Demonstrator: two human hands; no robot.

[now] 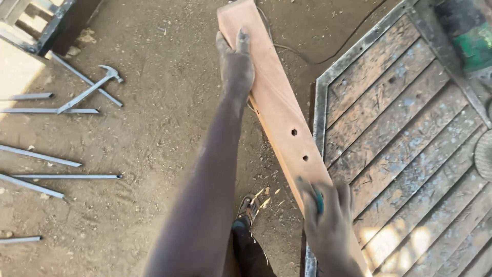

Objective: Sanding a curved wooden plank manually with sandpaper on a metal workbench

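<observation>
Plank [279, 110] is held slanting from far centre to near right, above the dirt floor [154, 133]. Its far end is gripped by the left hand [236, 64], fingers curled over the edge. Its near end is clasped by the right hand [328, 220]. Two holes [300, 145] are seen mid-plank. A slatted metal panel [410, 138] lies just right; a hammer [92, 90] and rods [66, 176] lie far left.

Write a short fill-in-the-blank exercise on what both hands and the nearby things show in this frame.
1. Both hands grip a long wooden ____.
2. The left hand holds its far end; the right hand holds its ____ end.
3. The plank has ____ small holes.
4. On the dirt by the metal rods lies a ____.

Missing words: plank; near; two; hammer
</observation>
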